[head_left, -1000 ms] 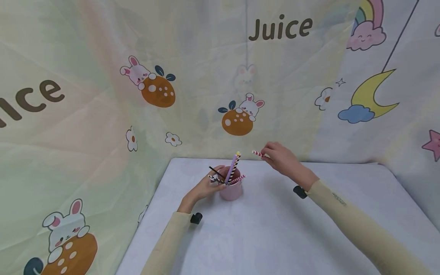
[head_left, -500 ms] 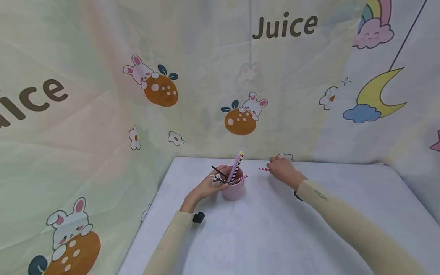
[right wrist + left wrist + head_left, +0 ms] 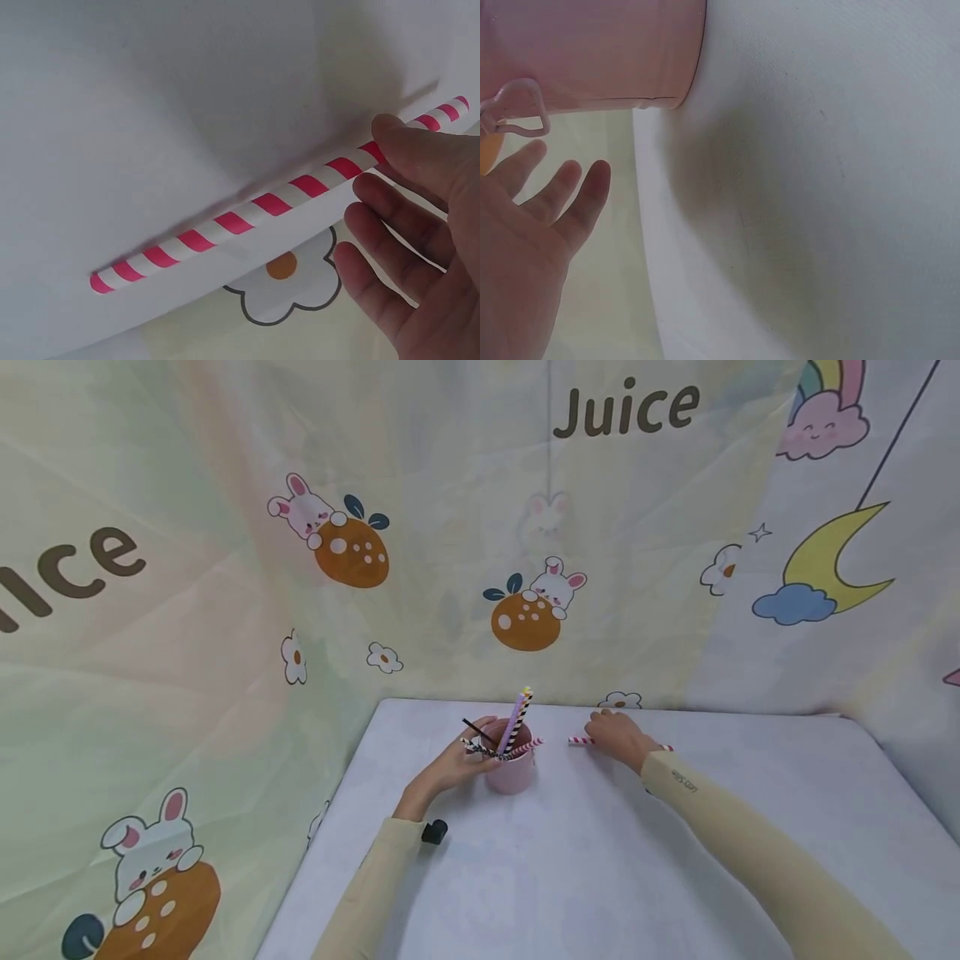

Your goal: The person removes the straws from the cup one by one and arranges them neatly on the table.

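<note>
A small pink bucket (image 3: pixel 511 779) stands on the white table with several straws in it: purple (image 3: pixel 512 720), black-striped, a thin black one, and a red-striped one leaning right. My left hand (image 3: pixel 450 767) grips it near the rim from the left, thumb in front. In the left wrist view, three fingers (image 3: pixel 585 206) extend below the bucket's wire lug (image 3: pixel 536 105), apart from its wall. Right of the bucket, my right hand (image 3: pixel 618 739) pinches a red-and-white striped straw (image 3: pixel 232 223) between thumb and forefinger. That straw lies level, at or just above the tabletop.
The white table (image 3: pixel 510 877) ends at a printed curtain (image 3: pixel 435 568) right behind the bucket and the right hand. Another curtain side (image 3: pixel 210 710) closes off the left. A black wrist device (image 3: pixel 435 832) sits at the left cuff.
My right hand has come down from above the table's back edge to the tabletop, bringing the striped straw from the air to a level position. The left hand stays at the bucket.
</note>
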Tool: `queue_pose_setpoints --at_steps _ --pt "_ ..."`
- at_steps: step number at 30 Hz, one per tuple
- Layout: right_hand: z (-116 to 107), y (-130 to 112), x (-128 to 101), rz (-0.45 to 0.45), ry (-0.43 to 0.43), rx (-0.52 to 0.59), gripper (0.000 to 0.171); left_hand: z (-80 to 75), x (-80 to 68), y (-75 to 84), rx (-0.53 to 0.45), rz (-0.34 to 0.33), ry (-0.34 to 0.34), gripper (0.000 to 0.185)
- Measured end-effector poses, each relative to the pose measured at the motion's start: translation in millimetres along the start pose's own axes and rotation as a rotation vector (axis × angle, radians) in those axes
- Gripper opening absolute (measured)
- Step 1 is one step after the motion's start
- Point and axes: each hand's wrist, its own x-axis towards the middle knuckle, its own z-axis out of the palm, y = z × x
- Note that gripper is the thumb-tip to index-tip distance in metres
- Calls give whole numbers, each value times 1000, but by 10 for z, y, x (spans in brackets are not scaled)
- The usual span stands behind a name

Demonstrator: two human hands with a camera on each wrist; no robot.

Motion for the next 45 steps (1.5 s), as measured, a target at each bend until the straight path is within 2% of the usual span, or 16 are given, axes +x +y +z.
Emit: queue_pose_setpoints --at_steps 7,13,22,35,41,45 --pt "57 1 0 10 -46 36 4 4 4 -14 7 4 8 81" --pt "50 5 14 18 -75 24 10 2 16 -23 5 35 1 81" --pt "33 2 17 45 -118 55 16 11 7 -25 25 -31 16 82" --pt "56 72 19 56 -106 115 12 -1 2 -5 18 -15 7 83" --pt "52 129 19 71 -134 102 15 -3 11 5 7 -15 -3 84" --pt "-30 105 -9 73 -138 110 23 -3 2 5 10 -40 2 84"
